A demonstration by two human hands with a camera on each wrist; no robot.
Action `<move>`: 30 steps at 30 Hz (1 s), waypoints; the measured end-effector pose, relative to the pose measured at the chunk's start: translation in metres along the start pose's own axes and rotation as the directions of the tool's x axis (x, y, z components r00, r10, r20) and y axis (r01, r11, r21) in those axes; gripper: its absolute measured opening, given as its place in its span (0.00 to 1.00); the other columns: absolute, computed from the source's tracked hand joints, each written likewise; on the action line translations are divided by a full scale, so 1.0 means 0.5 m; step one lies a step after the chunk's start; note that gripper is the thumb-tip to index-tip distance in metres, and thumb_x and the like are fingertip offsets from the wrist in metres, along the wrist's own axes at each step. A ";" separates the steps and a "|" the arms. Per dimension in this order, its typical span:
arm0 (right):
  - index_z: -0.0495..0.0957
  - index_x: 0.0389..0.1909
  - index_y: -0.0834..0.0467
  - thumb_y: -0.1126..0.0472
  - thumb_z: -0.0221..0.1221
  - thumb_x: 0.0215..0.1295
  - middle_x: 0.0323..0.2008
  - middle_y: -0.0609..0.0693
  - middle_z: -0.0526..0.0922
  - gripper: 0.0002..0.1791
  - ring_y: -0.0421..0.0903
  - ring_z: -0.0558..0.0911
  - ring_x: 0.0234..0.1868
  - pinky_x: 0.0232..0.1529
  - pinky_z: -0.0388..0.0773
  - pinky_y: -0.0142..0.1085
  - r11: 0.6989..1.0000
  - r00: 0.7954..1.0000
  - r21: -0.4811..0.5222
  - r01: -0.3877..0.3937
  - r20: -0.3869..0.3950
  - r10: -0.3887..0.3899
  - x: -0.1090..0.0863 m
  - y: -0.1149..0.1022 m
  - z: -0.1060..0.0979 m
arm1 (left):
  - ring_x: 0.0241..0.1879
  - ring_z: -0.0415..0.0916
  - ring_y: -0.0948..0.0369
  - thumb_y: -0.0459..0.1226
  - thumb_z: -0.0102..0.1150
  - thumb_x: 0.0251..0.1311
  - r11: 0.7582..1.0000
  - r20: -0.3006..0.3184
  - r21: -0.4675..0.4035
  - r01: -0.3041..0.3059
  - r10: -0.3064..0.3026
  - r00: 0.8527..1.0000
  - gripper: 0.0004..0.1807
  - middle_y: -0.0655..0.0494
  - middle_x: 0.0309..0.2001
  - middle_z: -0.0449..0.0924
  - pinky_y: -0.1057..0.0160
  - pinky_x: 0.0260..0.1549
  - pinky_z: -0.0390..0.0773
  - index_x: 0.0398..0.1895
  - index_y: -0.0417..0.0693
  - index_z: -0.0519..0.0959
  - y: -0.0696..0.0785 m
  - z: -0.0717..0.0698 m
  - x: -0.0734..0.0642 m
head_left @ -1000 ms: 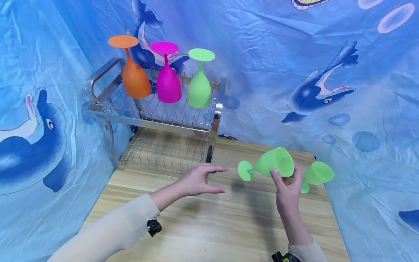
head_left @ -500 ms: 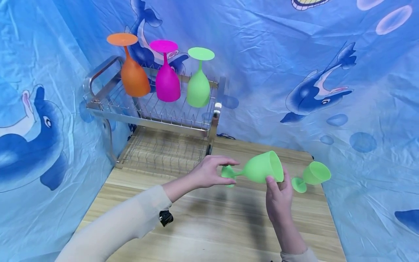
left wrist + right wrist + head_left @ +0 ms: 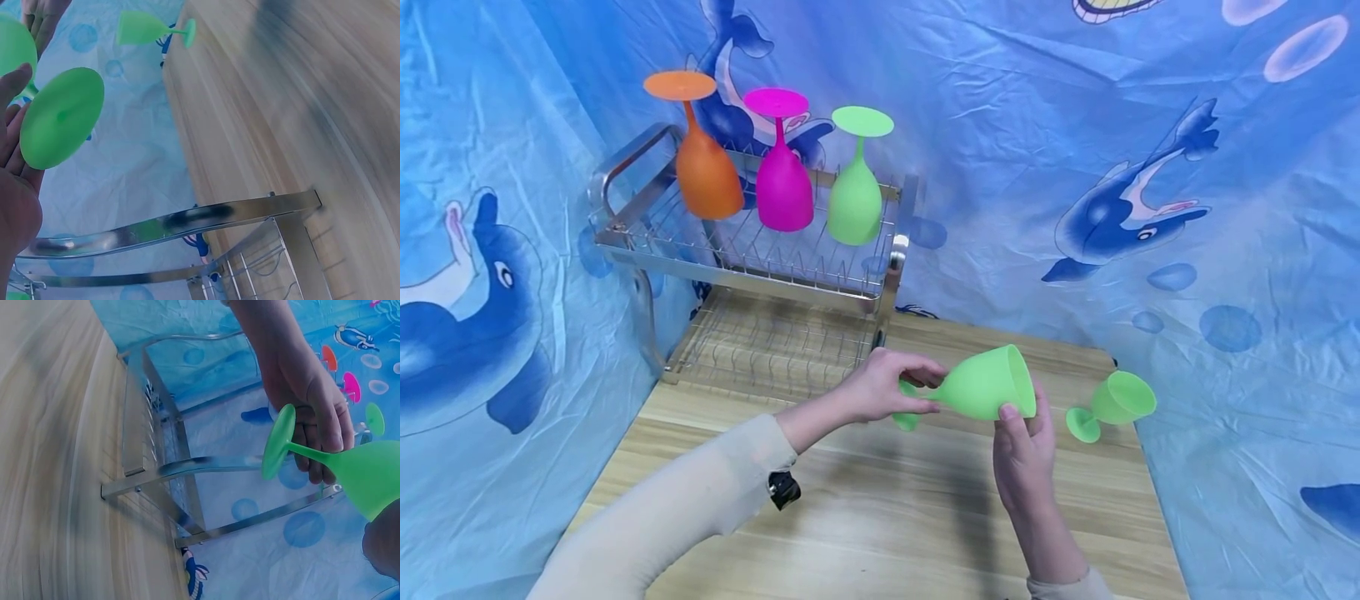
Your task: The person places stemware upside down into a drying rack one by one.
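A light green wine glass (image 3: 981, 387) is held sideways above the table, its mouth toward the right. My left hand (image 3: 880, 390) has thumb and fingers around its stem, close to the bowl. My right hand (image 3: 1024, 458) grips the bowl at the rim, thumb in front. In the left wrist view the flat round foot (image 3: 62, 119) faces the camera, beyond the left fingers. The right wrist view shows the left thumb (image 3: 331, 434) against the stem where it meets the bowl. A second green wine glass (image 3: 1122, 398) stands upright at the table's right side.
A two-tier metal dish rack (image 3: 737, 275) stands at the back left. Upside down on its top tier are an orange wine glass (image 3: 709, 179), a magenta one (image 3: 784, 192) and a green one (image 3: 854, 204). Blue dolphin-print sheeting (image 3: 1000, 167) surrounds the wooden table (image 3: 880, 517).
The held wine glass has moved left and turned more side-on. My left hand has come right and closed on its stem; before, it was apart from the glass. My right hand kept its grip.
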State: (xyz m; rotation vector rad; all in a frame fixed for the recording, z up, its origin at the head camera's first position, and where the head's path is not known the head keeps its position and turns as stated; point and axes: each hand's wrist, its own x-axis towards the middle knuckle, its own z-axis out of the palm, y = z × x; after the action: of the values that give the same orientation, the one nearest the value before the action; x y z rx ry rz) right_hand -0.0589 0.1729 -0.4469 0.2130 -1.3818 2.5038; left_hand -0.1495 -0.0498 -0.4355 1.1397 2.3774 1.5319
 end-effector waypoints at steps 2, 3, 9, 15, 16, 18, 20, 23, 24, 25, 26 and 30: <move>0.65 0.72 0.62 0.76 0.50 0.75 0.61 0.53 0.78 0.26 0.45 0.80 0.61 0.70 0.73 0.36 1.000 1.000 -0.001 -0.004 0.003 0.004 -0.001 0.001 0.002 | 0.47 0.91 0.58 0.34 0.81 0.58 1.000 0.005 -0.022 0.019 -0.019 1.000 0.21 0.54 0.47 0.92 0.62 0.49 0.89 0.54 0.43 0.88 0.000 -0.001 0.001; 0.65 0.72 0.62 0.76 0.50 0.75 0.61 0.53 0.78 0.26 0.45 0.80 0.61 0.70 0.73 0.36 1.000 1.000 0.000 -0.006 0.003 0.006 -0.001 0.001 0.003 | 0.46 0.91 0.58 0.34 0.81 0.58 0.999 0.007 -0.028 0.026 -0.025 1.000 0.20 0.54 0.46 0.92 0.61 0.48 0.89 0.53 0.44 0.88 0.001 -0.002 0.002; 0.65 0.72 0.62 0.75 0.50 0.75 0.61 0.53 0.79 0.27 0.45 0.80 0.61 0.70 0.73 0.36 1.000 1.000 0.009 -0.012 0.004 0.012 0.000 0.005 0.006 | 0.38 0.90 0.68 0.32 0.80 0.58 0.997 0.011 -0.057 0.044 -0.043 0.999 0.15 0.54 0.42 0.93 0.65 0.42 0.89 0.49 0.42 0.89 0.004 -0.007 0.000; 0.65 0.74 0.62 0.74 0.50 0.76 0.62 0.52 0.79 0.27 0.45 0.79 0.61 0.70 0.74 0.35 0.999 0.997 -0.027 -0.037 0.068 0.039 0.004 0.001 0.001 | 0.37 0.88 0.71 0.32 0.80 0.59 0.996 0.027 -0.056 0.072 -0.071 0.997 0.14 0.56 0.40 0.93 0.68 0.41 0.89 0.48 0.43 0.89 0.008 -0.018 -0.006; 0.64 0.74 0.62 0.74 0.51 0.76 0.63 0.52 0.78 0.28 0.44 0.79 0.62 0.71 0.73 0.35 0.998 0.995 -0.043 -0.046 0.087 0.050 0.005 -0.001 -0.002 | 0.37 0.88 0.71 0.32 0.79 0.59 0.995 0.030 -0.056 0.077 -0.075 0.997 0.14 0.56 0.40 0.93 0.67 0.41 0.89 0.48 0.43 0.89 0.008 -0.020 -0.007; 0.61 0.77 0.61 0.72 0.53 0.77 0.67 0.52 0.75 0.30 0.44 0.77 0.65 0.71 0.73 0.34 0.993 0.988 -0.096 -0.062 0.133 0.074 0.009 -0.006 -0.013 | 0.37 0.88 0.70 0.31 0.79 0.59 0.995 0.032 -0.060 0.084 -0.082 0.996 0.14 0.56 0.40 0.92 0.67 0.41 0.89 0.48 0.42 0.89 0.008 -0.025 -0.009; 0.56 0.80 0.61 0.72 0.56 0.76 0.71 0.52 0.70 0.35 0.43 0.74 0.69 0.72 0.72 0.32 0.985 0.978 -0.163 -0.062 0.188 0.092 0.014 -0.014 -0.028 | 0.36 0.88 0.70 0.31 0.79 0.59 0.994 0.036 -0.063 0.087 -0.085 0.996 0.14 0.55 0.40 0.92 0.67 0.41 0.89 0.47 0.41 0.89 0.007 -0.031 -0.012; 0.49 0.83 0.67 0.76 0.59 0.71 0.77 0.51 0.65 0.44 0.42 0.69 0.75 0.74 0.69 0.30 0.960 0.949 -0.282 0.000 0.303 0.089 0.030 -0.031 -0.055 | 0.37 0.87 0.70 0.30 0.79 0.59 0.995 0.052 -0.045 0.089 -0.087 0.995 0.14 0.55 0.40 0.92 0.69 0.41 0.88 0.47 0.41 0.89 0.007 -0.043 -0.018; 0.48 0.83 0.69 0.79 0.60 0.68 0.77 0.52 0.65 0.46 0.43 0.68 0.76 0.75 0.68 0.31 0.949 0.934 -0.314 0.035 0.348 0.081 0.037 -0.039 -0.063 | 0.37 0.87 0.70 0.30 0.79 0.59 0.995 0.064 -0.036 0.091 -0.088 0.994 0.14 0.55 0.40 0.92 0.69 0.41 0.88 0.47 0.41 0.89 0.008 -0.048 -0.019; 0.49 0.82 0.72 0.82 0.61 0.65 0.78 0.54 0.65 0.47 0.43 0.67 0.77 0.76 0.66 0.31 0.932 0.918 -0.354 0.071 0.390 0.079 0.046 -0.049 -0.071 | 0.37 0.87 0.70 0.31 0.79 0.59 0.996 0.076 -0.022 0.092 -0.090 0.993 0.14 0.56 0.40 0.92 0.70 0.41 0.88 0.48 0.41 0.89 0.008 -0.053 -0.021; 0.49 0.81 0.74 0.84 0.62 0.62 0.78 0.54 0.66 0.48 0.43 0.66 0.78 0.77 0.64 0.30 0.912 0.897 -0.395 0.108 0.435 0.082 0.055 -0.060 -0.077 | 0.37 0.87 0.70 0.31 0.79 0.59 0.996 0.090 -0.009 0.091 -0.090 0.992 0.14 0.56 0.41 0.92 0.70 0.41 0.88 0.48 0.42 0.89 0.009 -0.060 -0.022; 0.54 0.80 0.73 0.86 0.67 0.54 0.79 0.58 0.66 0.52 0.43 0.65 0.80 0.78 0.62 0.30 0.789 0.816 -0.571 0.225 0.553 0.167 0.093 -0.107 -0.082 | 0.37 0.87 0.70 0.32 0.79 0.60 0.997 0.129 0.040 0.071 -0.076 0.989 0.13 0.57 0.40 0.91 0.70 0.41 0.87 0.47 0.43 0.89 0.012 -0.086 -0.030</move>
State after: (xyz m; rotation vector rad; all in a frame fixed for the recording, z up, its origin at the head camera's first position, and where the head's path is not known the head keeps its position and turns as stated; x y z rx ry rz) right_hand -0.0864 0.2425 -0.4139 0.9057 -2.3274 1.8536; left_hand -0.1548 -0.0901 -0.4139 1.1095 2.3409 1.3547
